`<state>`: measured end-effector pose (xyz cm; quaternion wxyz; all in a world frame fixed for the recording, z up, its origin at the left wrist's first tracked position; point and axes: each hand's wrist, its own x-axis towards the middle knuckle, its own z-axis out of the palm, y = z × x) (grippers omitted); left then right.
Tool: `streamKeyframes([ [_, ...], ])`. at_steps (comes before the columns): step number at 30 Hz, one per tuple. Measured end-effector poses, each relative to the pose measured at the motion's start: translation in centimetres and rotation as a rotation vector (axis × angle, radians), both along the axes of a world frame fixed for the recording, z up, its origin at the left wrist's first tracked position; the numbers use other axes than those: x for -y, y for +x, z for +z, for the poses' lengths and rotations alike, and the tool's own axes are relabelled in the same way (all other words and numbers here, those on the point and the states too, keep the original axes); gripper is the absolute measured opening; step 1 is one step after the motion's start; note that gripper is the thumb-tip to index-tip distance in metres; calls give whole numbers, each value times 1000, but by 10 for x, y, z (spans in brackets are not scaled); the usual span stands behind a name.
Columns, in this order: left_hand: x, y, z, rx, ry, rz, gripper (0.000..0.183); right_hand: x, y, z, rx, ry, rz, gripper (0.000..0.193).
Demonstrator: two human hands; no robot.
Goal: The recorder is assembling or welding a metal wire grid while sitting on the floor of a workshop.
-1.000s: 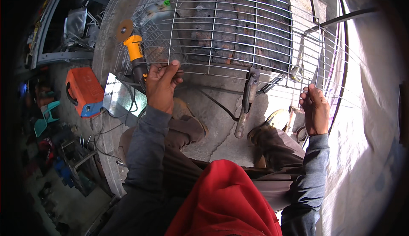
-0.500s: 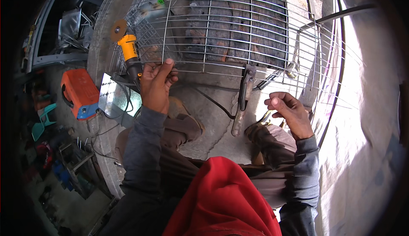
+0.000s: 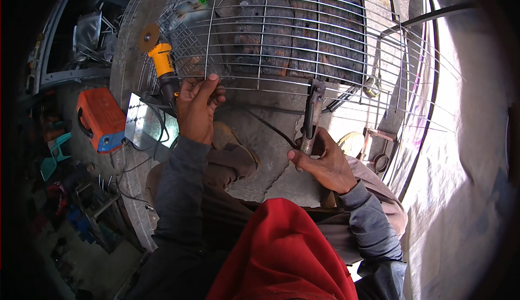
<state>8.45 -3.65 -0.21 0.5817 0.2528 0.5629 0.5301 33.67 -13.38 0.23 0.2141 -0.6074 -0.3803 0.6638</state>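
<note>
A wire rack (image 3: 290, 55) of thin parallel metal rods with crossbars spreads in front of me. My left hand (image 3: 199, 105) is closed at its near left corner, thumb and fingers pinching the end of the near rods. A metal clamp (image 3: 311, 107) with long handles hangs down from the rack's near edge, its jaws at the outer rods. My right hand (image 3: 327, 164) is wrapped round the lower end of the clamp's handles, the thumb on the near side. A dark cable (image 3: 271, 129) runs from the left toward the clamp; its end is hidden near the right hand.
Beyond my left hand lies a yellow angle grinder (image 3: 162, 61) with a brown disc. An orange and blue machine (image 3: 102, 120) and a shiny sheet (image 3: 143, 118) stand at left. Charred wooden boards (image 3: 271, 26) lie under the rack. A C-shaped metal tool (image 3: 381, 162) lies right of my foot.
My right hand has moved left and down from beside the rack and closed on the clamp's handles. My right knee has shifted outward. The left hand stays at the rack's corner.
</note>
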Motion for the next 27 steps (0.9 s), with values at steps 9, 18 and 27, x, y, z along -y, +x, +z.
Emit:
streamKeyframes([
  [9,34,58,-10,152,-277,-297,22,2,-2,1,-25,-8,-39,58],
  [18,31,97,-8,202,-204,-369,30,5,-4,-1,16,16,-66,59],
  [27,32,95,-13,132,-164,-357,26,5,-7,5,140,138,-19,56],
])
